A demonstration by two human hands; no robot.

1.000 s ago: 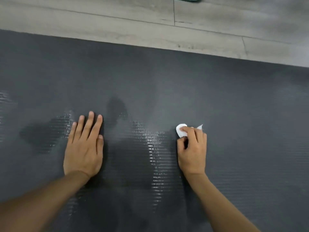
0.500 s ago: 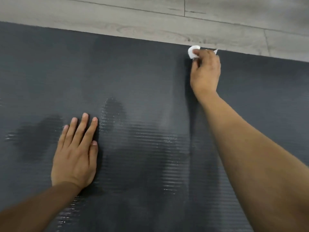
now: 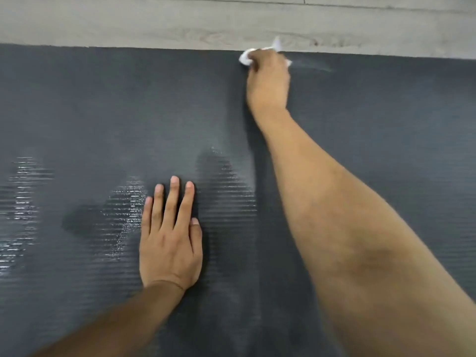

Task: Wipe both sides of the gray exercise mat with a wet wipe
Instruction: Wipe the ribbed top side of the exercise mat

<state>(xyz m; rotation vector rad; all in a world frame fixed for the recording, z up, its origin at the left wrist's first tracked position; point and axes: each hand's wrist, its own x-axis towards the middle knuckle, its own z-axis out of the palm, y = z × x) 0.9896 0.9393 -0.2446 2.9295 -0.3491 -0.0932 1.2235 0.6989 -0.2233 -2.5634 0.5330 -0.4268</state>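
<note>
Mat (image 3: pixel 360 140) of gray ribbed foam is laid flat on the floor (image 3: pixel 128 21) and fills nearly the whole view, its far edge running straight along the pale boards. At that far edge the wet wipe (image 3: pixel 246 57) is held bunched in the grip of the right hand (image 3: pixel 268 81), whose fingers are curled round it so that only a white wad at the fingertips and a loose tail behind the knuckles can be seen. The left hand (image 3: pixel 170 238) is pressed flat on the mat nearer the body, fingers straight and close together, holding nothing. Trouble from here is judged likeliest at the edge: the wipe could be carried over the border onto the floor and dirt dragged back, or the thin edge could be caught and folded if the stroke is pushed outward. With the wipe so tightly wadded, only a narrow band would be covered per pass, so strips may be missed; the dull stretch to the right looks dry. The mat might also creep if weight is lifted from the flat palm. The underside cannot be seen, and it is judged that it remains to be wiped. Counted: one mat, one wipe, two hands, and several glistening damp patches (image 3: pixel 123 210), all lying left of the right forearm.
</note>
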